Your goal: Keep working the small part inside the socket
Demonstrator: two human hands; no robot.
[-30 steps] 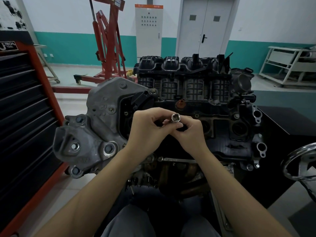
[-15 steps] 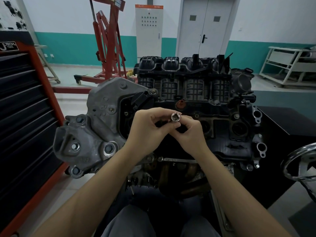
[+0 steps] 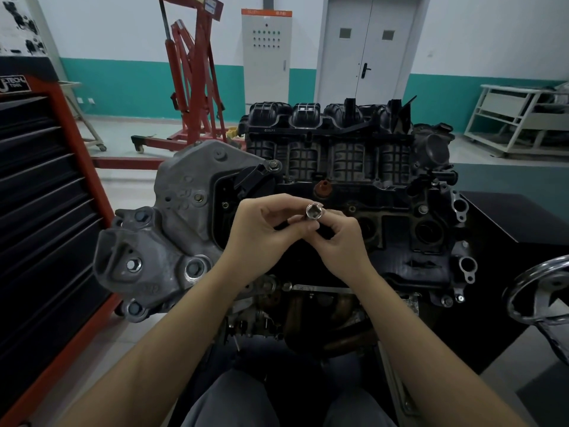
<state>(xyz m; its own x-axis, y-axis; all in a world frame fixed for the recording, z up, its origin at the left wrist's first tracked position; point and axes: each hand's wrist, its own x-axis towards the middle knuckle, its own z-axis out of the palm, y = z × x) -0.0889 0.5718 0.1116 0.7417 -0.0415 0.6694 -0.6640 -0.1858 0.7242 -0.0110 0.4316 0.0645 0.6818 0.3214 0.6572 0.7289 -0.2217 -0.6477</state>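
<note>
socket: shiny chrome hex socket, open end up, frame centre
left hand: pinches its side
right hand: grips dark tool beneath
tip: align squarely, press firmly over black engine

Dim even indoor light, soft shadows, sharp centre (edges bowed by wide lens)

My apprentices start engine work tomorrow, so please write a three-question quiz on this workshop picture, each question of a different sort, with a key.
1. True or false: the silver socket lies on the engine.
2. Which hands hold the socket? A left only, B right only, C both.
3. Fill in: the engine hoist behind the engine is ____ in colour.

Key: 1 false: left hand and right hand pinch it above the engine. 2 C. 3 red.
</note>
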